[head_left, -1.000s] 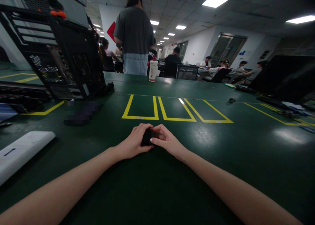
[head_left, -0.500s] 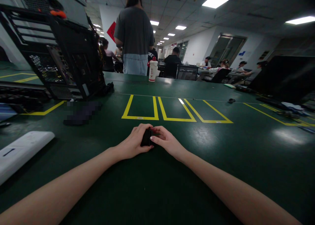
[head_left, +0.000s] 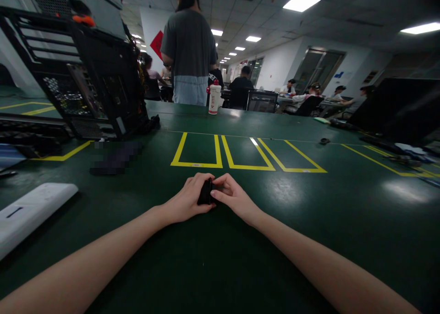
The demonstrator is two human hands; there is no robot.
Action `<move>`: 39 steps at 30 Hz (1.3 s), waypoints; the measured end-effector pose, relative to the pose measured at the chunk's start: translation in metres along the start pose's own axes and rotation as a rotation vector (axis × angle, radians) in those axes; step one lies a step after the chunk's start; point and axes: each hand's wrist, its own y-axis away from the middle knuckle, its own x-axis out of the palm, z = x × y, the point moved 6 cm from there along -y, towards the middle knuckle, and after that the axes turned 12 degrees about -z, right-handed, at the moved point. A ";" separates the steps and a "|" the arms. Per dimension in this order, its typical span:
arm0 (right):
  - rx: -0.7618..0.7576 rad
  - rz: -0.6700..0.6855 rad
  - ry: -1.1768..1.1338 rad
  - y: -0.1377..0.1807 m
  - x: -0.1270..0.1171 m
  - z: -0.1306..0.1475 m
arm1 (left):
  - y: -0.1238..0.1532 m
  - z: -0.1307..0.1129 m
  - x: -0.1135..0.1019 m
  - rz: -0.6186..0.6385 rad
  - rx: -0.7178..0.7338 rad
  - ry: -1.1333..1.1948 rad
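A small black box-like object (head_left: 205, 193) is held between my hands, just above or on the green table. My left hand (head_left: 191, 195) wraps round its left side, fingers over the top and thumb below. At its right edge my right hand (head_left: 233, 195) is closed, thumb and fingertips pinching near the rim. The fingers cover much of the object, so its exact kind does not show. Beyond the hands, yellow tape outlines (head_left: 196, 165) mark the table top.
An open black computer case (head_left: 103, 85) stands at the left, with a white device (head_left: 30, 213) nearer me. Farther off are a white bottle (head_left: 213, 98) and a standing person (head_left: 189, 48). A dark monitor (head_left: 395, 107) is at the right. The green table (head_left: 206, 277) extends all round.
The whole view has shifted very slightly to the right. Both hands keep the same hold on the black object.
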 end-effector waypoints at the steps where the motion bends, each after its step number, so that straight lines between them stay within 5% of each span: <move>1: 0.005 -0.003 0.019 0.000 0.000 -0.001 | 0.000 0.000 0.000 0.000 0.000 -0.003; 39: -0.021 0.009 0.004 -0.001 0.001 -0.003 | 0.000 0.002 0.002 -0.015 0.009 -0.006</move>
